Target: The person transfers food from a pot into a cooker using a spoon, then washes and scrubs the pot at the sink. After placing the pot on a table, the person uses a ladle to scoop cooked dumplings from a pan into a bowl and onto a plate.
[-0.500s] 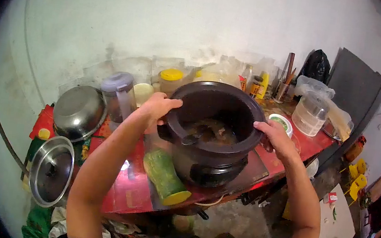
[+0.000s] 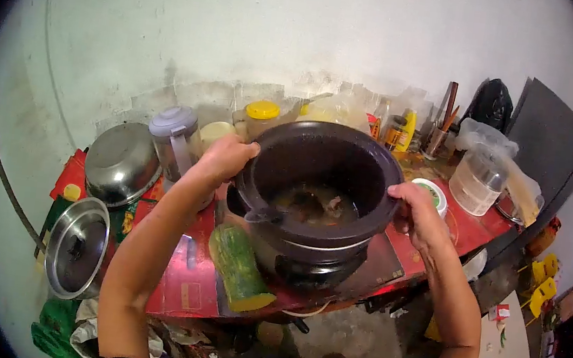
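Observation:
A dark inner pot [image 2: 315, 233] of a cooker, with liquid and a few chunks of food [image 2: 319, 205] at its bottom, is between my hands. My left hand [image 2: 227, 158] is closed on the left side of its rim, and my right hand [image 2: 421, 210] grips the right side, thumb on the edge. Just below the pot sits the black cooker base [image 2: 322, 271], its pale rim showing in a thin line. Whether the pot is fully clear of the base I cannot tell. A cut green gourd [image 2: 237, 269] lies beside the base, near its left side.
On the red-covered table [image 2: 174, 293] stand a lidded jug [image 2: 177, 135], a yellow-lidded jar [image 2: 262, 114], several bottles and a clear plastic tub [image 2: 478, 180]. At left are an upturned metal basin [image 2: 122, 164] and a metal lid [image 2: 77, 247]. A white container [image 2: 433, 196] is near my right hand.
The pot has risen and tipped slightly toward me in both hands, and a pale rim line now shows beneath it. The view has shifted a little.

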{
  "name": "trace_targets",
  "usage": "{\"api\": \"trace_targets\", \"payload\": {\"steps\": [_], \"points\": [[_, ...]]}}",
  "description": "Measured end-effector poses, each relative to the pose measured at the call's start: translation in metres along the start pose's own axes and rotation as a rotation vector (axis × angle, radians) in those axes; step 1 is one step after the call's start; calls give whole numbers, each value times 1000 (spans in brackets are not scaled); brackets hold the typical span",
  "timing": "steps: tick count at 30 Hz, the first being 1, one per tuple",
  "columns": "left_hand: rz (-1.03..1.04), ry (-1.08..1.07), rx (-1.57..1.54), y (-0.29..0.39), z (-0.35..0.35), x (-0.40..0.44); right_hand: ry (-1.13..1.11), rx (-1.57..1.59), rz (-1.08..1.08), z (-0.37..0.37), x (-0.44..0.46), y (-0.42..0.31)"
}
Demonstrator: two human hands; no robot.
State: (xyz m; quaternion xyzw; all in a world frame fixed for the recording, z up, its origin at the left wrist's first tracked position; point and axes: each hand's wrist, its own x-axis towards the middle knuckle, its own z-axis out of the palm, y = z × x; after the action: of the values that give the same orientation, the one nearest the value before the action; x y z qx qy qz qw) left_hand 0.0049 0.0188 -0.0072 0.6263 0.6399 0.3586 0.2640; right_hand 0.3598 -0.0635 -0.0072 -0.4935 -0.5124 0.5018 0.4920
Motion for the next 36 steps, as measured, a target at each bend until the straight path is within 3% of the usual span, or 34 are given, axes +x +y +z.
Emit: {"api": "trace_targets", "payload": {"steps": [3, 6, 10, 13, 15, 17, 19, 23, 24, 26, 28, 31, 32, 36], "points": [[-85, -22, -226, 8, -9, 4, 16, 96, -40, 3, 5, -10], [-186, -43, -518, 58, -24, -24, 2, 162, -36, 1, 7, -28], [-27, 0, -784, 99, -37, -40, -31, 237, -148, -2, 13, -58], [534, 220, -717, 118, -42, -42, -54, 337, -247, -6, 8, -87], [888, 309, -430, 122, -53, -18, -35, 375, -306, -12, 3, -107], [1192, 226, -185, 115, -72, 1, 29, 390, -354, -21, -7, -126], [1106, 120, -137, 143, -76, -24, 68, 376, -427, -32, -25, -143], [632, -113, -457, 188, -58, -72, 158, 349, -529, -61, -77, -160], [717, -176, -472, 188, -47, -75, 161, 343, -547, -77, -88, -160], [619, -373, -701, 199, -30, -84, 303, 344, -584, -74, -136, -154], [178, -655, -1059, 225, -4, -101, 431, 357, -567, -74, -188, -140], [456, -644, -1039, 204, 43, -192, 650, 304, -506, -73, -273, -100], [190, -888, -1150, 202, 53, -205, 708, 316, -456, -83, -299, -77], [-73, -1209, -889, 153, 122, -261, 1109, 353, -288, -44, -412, -1]]}}
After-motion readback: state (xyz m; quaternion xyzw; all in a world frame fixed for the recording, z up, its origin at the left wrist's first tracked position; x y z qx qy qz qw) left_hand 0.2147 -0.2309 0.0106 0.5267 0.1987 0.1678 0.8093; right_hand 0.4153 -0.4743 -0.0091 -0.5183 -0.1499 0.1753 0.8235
